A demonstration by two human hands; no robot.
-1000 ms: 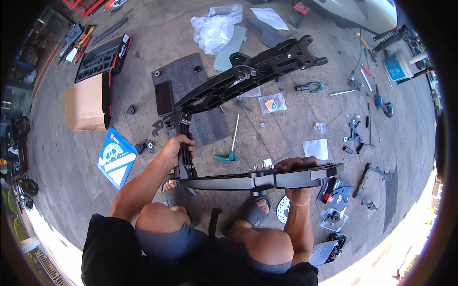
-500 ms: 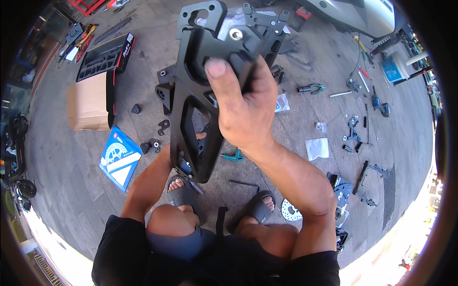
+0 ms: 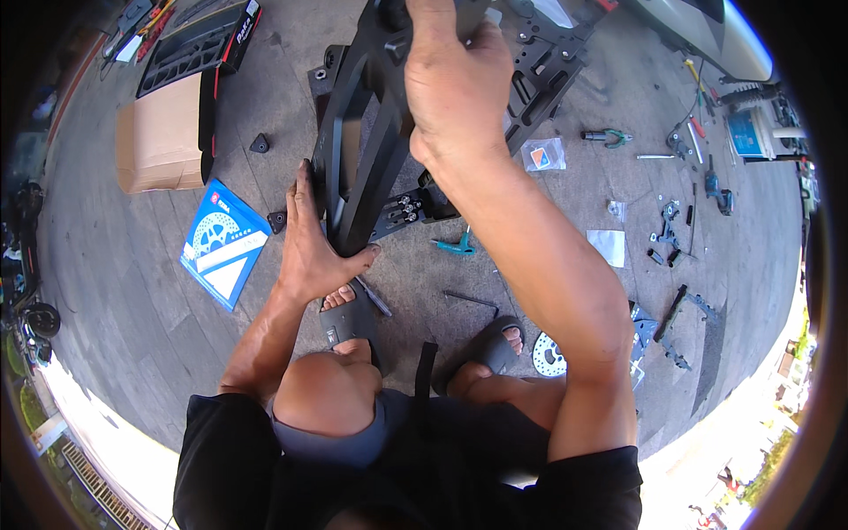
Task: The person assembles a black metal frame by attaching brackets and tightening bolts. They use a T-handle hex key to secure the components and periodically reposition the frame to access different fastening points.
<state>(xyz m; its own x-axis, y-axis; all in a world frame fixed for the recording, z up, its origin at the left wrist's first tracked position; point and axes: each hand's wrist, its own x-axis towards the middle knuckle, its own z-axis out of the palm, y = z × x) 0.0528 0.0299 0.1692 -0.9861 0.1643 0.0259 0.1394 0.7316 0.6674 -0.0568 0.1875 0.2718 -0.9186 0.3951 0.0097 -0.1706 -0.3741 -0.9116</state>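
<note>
A long black metal swingarm point(image 3: 360, 181) with large cut-out openings is tilted up in front of me, its far end past the upper edge of the view. My right hand point(image 3: 459, 84) is closed around its upper part, fingertips out of sight. At its near end, my left hand point(image 3: 316, 252) cups the swingarm between the thumb and stretched fingers. Behind it, a flat black bracket plate point(image 3: 539, 75) with many holes lies on the floor. Black metal parts with silver bolts point(image 3: 406, 208) show just right of the near end.
Left are an open cardboard box point(image 3: 166, 141), a black tool tray point(image 3: 190, 53) and a blue disc package point(image 3: 225, 243). A teal-handled hex key point(image 3: 457, 245) lies in front. Pliers point(image 3: 608, 137), a cordless driver point(image 3: 717, 190), a brake disc point(image 3: 548, 355) and small bags are to the right.
The swingarm has moved away from me and lower, carried by my right hand. My left hand, mostly hidden behind it before, now shows at its near end. The whole view has shifted.
</note>
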